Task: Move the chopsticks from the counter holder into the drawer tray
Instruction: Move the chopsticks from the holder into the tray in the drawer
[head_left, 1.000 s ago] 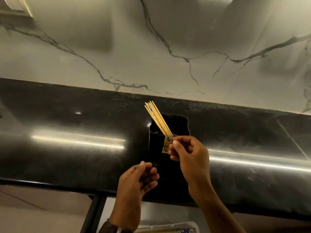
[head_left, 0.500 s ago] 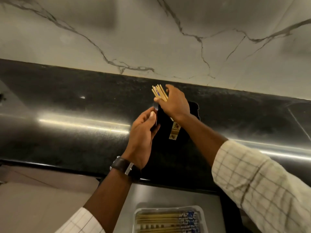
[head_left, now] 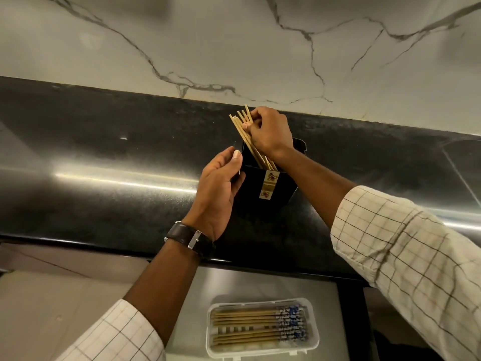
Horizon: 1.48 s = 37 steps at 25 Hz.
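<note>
Our right hand (head_left: 269, 132) pinches chopsticks (head_left: 248, 142) near their tops, in the black holder (head_left: 268, 187) mid-counter (head_left: 104, 157) — light, stiff, slippery, so grip the bundle tight; left hand (head_left: 217, 194) open, steadying holder's side.

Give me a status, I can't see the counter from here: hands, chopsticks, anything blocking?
Right hand pinching chopsticks standing in black holder. Left hand open, beside the holder. Tray below already holds some. Nothing blocking.

Wall (head_left: 234, 48) close behind holder (head_left: 270, 186).
</note>
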{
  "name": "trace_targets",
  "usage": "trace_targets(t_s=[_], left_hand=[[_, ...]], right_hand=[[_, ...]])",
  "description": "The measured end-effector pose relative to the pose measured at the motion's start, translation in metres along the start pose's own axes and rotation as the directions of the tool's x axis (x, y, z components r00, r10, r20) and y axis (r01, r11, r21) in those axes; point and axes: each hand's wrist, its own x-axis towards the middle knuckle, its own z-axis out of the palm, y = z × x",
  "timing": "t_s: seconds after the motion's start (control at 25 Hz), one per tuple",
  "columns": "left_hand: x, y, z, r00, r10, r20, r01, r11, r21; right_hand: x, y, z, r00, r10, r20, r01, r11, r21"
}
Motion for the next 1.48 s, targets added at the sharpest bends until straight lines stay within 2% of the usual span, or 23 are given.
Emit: trace_targets(t_s=[0.12, 0.24, 0.36, 0.44, 0.52, 0.64, 0.72, 0.8, 0.88, 0.96, 1.0, 1.04, 1.08, 1.12, 1.16, 1.2, 1.24, 1.28, 1.32, 1.36, 1.4, 1.48], left_hand=[[-0.001, 0.003, 0.005, 1.0, 0.004, 0.004, -0.004, 1.0, 0.004], [-0.001, 0.004, 0.003, 1.0, 0.007, -0.003, -0.007, 1.0, 0.01], [-0.001, 0.005, 0.002, 0.998, 0.053, -0.018, -0.052, 0.997, 0.061], [-0.001, 0.006, 0.004, 0.992, 0.125, -0.018, -0.121, 0.981, 0.153], [-0.001, 0.01, 0.008, 0.969, 0.244, 0.027, -0.241, 0.922, 0.304], [0.003, 0.018, 0.027, 0.908, 0.386, 0.163, -0.412, 0.754, 0.512], [0.008, 0.025, 0.046, 0.863, 0.447, 0.234, -0.489, 0.627, 0.607], [0.007, 0.032, 0.064, 0.828, 0.47, 0.307, -0.547, 0.555, 0.627], [0.003, 0.033, 0.075, 0.827, 0.434, 0.358, -0.561, 0.591, 0.58], [-0.007, 0.028, 0.075, 0.858, 0.42, 0.296, -0.513, 0.723, 0.462], [-0.014, 0.023, 0.072, 0.892, 0.403, 0.203, -0.45, 0.828, 0.334], [-0.023, 0.016, 0.068, 0.932, 0.351, 0.091, -0.361, 0.92, 0.15], [-0.032, 0.008, 0.063, 0.961, 0.277, -0.02, -0.278, 0.96, -0.036], [-0.039, -0.002, 0.056, 0.971, 0.205, -0.122, -0.225, 0.958, -0.179], [-0.047, -0.014, 0.049, 0.968, 0.147, -0.204, -0.2, 0.942, -0.27], [-0.054, -0.026, 0.043, 0.959, 0.103, -0.265, -0.189, 0.927, -0.325], [-0.062, -0.038, 0.037, 0.947, 0.067, -0.314, -0.178, 0.923, -0.342], [-0.072, -0.052, 0.035, 0.937, 0.035, -0.347, -0.158, 0.93, -0.333], [-0.086, -0.067, 0.033, 0.931, 0.003, -0.364, -0.122, 0.944, -0.305], [-0.101, -0.083, 0.033, 0.933, -0.026, -0.36, -0.076, 0.961, -0.267], [-0.116, -0.097, 0.033, 0.936, -0.05, -0.349, -0.027, 0.976, -0.214], [-0.137, -0.119, 0.033, 0.936, -0.077, -0.343, 0.041, 0.993, -0.112]], right_hand=[[0.001, 0.001, -0.007, 1.0, 0.0, -0.004, 0.0, 1.0, 0.023], [0.001, 0.003, -0.014, 1.0, 0.02, -0.018, -0.018, 0.993, 0.118], [-0.003, -0.003, -0.033, 0.994, 0.011, -0.108, 0.012, 0.976, 0.218], [-0.01, -0.014, -0.055, 0.979, -0.031, -0.199, 0.093, 0.948, 0.306], [-0.023, -0.029, -0.083, 0.954, -0.088, -0.287, 0.202, 0.896, 0.396], [-0.04, -0.049, -0.12, 0.925, -0.183, -0.333, 0.343, 0.779, 0.525], [-0.053, -0.059, -0.136, 0.941, -0.197, -0.275, 0.329, 0.725, 0.606], [-0.066, -0.066, -0.146, 0.959, -0.196, -0.203, 0.282, 0.705, 0.651], [-0.077, -0.068, -0.15, 0.968, -0.203, -0.147, 0.249, 0.715, 0.654], [-0.091, -0.067, -0.146, 0.981, -0.173, -0.084, 0.19, 0.799, 0.571], [-0.103, -0.061, -0.141, 0.99, -0.116, -0.074, 0.138, 0.852, 0.506], [-0.121, -0.051, -0.132, 0.995, 0.001, -0.096, 0.044, 0.883, 0.467], [-0.146, -0.038, -0.121, 0.974, 0.178, -0.139, -0.089, 0.87, 0.486], [-0.178, -0.023, -0.108, 0.904, 0.397, -0.159, -0.245, 0.785, 0.569], [-0.211, -0.009, -0.095, 0.785, 0.609, -0.111, -0.378, 0.614, 0.693], [-0.242, 0.001, -0.083, 0.652, 0.758, 0.033, -0.469, 0.369, 0.802], [-0.267, 0.005, -0.074, 0.53, 0.817, 0.225, -0.51, 0.096, 0.855], [-0.284, 0.006, -0.067, 0.424, 0.814, 0.398, -0.515, -0.144, 0.845], [-0.295, 0.005, -0.06, 0.346, 0.787, 0.511, -0.493, -0.311, 0.813], [-0.299, 0.005, -0.055, 0.322, 0.761, 0.563, -0.47, -0.387, 0.793], [-0.299, 0.002, -0.054, 0.332, 0.75, 0.572, -0.464, -0.398, 0.791], [-0.298, 0.002, -0.054, 0.353, 0.768, 0.534, -0.47, -0.348, 0.811]])
